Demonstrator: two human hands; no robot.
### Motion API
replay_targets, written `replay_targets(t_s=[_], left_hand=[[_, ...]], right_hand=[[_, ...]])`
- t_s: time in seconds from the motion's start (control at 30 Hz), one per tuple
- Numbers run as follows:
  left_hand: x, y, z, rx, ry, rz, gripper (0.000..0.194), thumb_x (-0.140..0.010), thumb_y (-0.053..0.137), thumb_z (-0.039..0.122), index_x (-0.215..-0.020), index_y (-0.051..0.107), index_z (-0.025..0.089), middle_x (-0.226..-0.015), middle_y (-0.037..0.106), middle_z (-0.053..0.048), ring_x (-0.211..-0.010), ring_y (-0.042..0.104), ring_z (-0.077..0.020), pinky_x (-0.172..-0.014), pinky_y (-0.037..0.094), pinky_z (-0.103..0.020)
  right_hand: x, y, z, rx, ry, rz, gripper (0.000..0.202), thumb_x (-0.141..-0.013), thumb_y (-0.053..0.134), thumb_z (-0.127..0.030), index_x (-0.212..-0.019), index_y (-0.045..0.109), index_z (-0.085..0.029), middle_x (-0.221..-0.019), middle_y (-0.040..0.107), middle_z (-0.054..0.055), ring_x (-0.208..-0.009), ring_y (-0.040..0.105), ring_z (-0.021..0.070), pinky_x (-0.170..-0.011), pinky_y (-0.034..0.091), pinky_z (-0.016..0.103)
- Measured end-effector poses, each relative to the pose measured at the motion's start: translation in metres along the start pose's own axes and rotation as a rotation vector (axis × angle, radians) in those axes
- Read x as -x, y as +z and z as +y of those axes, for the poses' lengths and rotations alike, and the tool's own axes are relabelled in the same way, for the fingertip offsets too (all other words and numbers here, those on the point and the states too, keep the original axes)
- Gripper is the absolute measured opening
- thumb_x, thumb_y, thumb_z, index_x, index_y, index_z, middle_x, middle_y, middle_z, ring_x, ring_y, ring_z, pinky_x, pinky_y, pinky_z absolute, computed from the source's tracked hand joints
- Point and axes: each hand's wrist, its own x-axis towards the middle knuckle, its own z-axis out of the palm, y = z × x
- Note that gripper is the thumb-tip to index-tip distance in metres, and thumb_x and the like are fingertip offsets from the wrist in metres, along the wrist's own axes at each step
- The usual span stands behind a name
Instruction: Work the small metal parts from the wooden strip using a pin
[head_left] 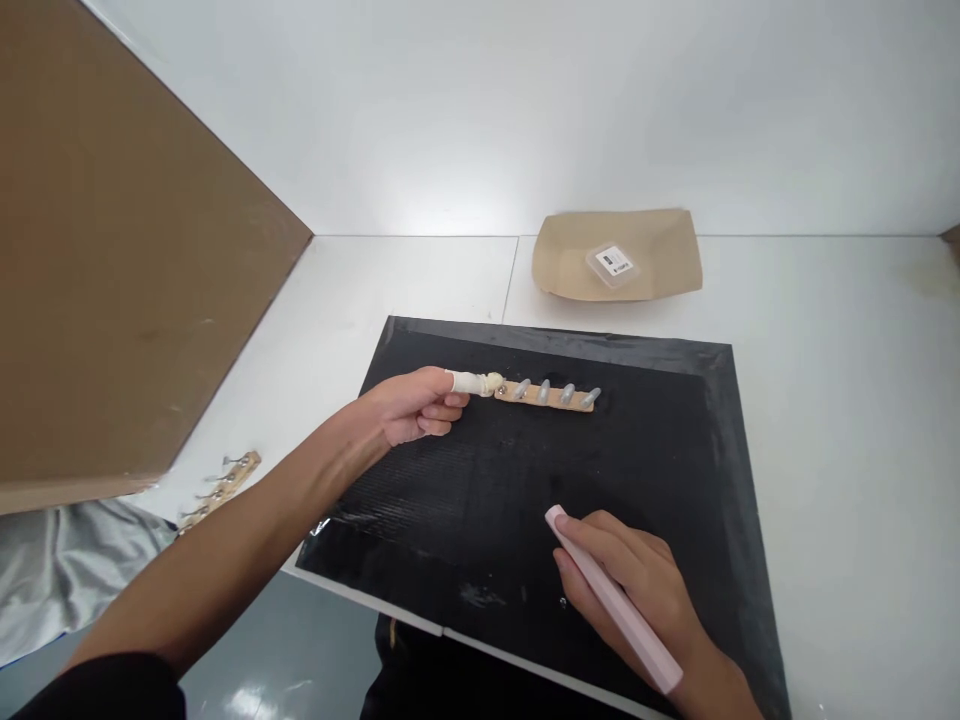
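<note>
My left hand (431, 402) has its fingers curled over the black mat, with a whitish sleeve-like piece (469, 383) reaching from it to the left end of a small wooden strip (555, 397). Whether that piece is worn on a finger or held is hard to tell. Several silvery, nail-shaped tips (544, 391) stand in a row on the strip. Lower right, my right hand (630, 580) is closed around a pale pink bar (615, 600), which slants from upper left to lower right, apart from the strip.
The black mat (510, 480) lies on a white table (847, 450). A brown paper tray (660, 260) holding a clear labelled box (613, 264) is at the back. At left are a brown panel (127, 250), another wooden strip with metal stands (225, 485) and silvery cloth (82, 560).
</note>
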Motion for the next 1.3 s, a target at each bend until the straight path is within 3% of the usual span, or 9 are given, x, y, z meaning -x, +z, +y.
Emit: replay_targets(t_s=[0.37, 0.63, 0.87, 1.07, 1.3], left_hand=[[-0.011, 0.0, -0.008, 0.049, -0.036, 0.03, 0.021, -0.092, 0.055, 0.007, -0.074, 0.051, 0.015, -0.057, 0.042, 0.007, -0.034, 0.024, 0.0001, -0.029, 0.02, -0.01], [-0.009, -0.003, -0.014, 0.046, 0.023, 0.03, 0.023, -0.088, 0.071, 0.012, -0.07, 0.056, 0.013, -0.059, 0.047, 0.005, -0.037, 0.032, 0.0003, -0.031, 0.025, -0.009], [-0.002, 0.002, -0.01, 0.034, 0.018, 0.108, 0.018, -0.09, 0.066, 0.007, -0.073, 0.062, 0.011, -0.059, 0.05, 0.003, -0.037, 0.036, -0.0005, -0.03, 0.025, -0.01], [-0.002, 0.001, -0.012, 0.056, 0.044, 0.097, 0.009, -0.087, 0.07, 0.008, -0.08, 0.065, 0.01, -0.064, 0.057, 0.001, -0.038, 0.041, -0.0011, -0.03, 0.029, -0.01], [0.0, 0.008, -0.013, 0.006, 0.046, 0.176, 0.008, -0.089, 0.067, 0.006, -0.083, 0.066, 0.01, -0.065, 0.06, 0.001, -0.035, 0.036, 0.0, -0.028, 0.024, -0.01]], right_hand=[[-0.004, -0.002, -0.001, 0.011, -0.024, -0.013, 0.034, -0.095, 0.063, -0.003, -0.127, 0.061, -0.013, -0.076, 0.063, 0.0, -0.058, 0.059, 0.0095, -0.054, 0.049, 0.022], [-0.004, -0.003, -0.003, 0.016, -0.014, -0.026, 0.034, -0.096, 0.061, -0.005, -0.129, 0.059, -0.015, -0.078, 0.065, 0.0, -0.058, 0.059, 0.0096, -0.054, 0.05, 0.022], [-0.004, -0.003, -0.002, 0.023, -0.017, -0.042, 0.03, -0.096, 0.062, -0.005, -0.124, 0.061, -0.014, -0.075, 0.063, 0.001, -0.058, 0.06, 0.01, -0.055, 0.051, 0.022], [-0.002, -0.002, -0.001, 0.033, -0.02, -0.043, 0.031, -0.096, 0.062, -0.004, -0.125, 0.061, -0.015, -0.077, 0.063, 0.001, -0.059, 0.059, 0.0102, -0.056, 0.05, 0.023], [-0.004, -0.003, -0.002, 0.042, -0.025, -0.036, 0.028, -0.097, 0.061, -0.006, -0.123, 0.061, -0.015, -0.076, 0.064, 0.0, -0.059, 0.06, 0.0096, -0.058, 0.052, 0.022]])
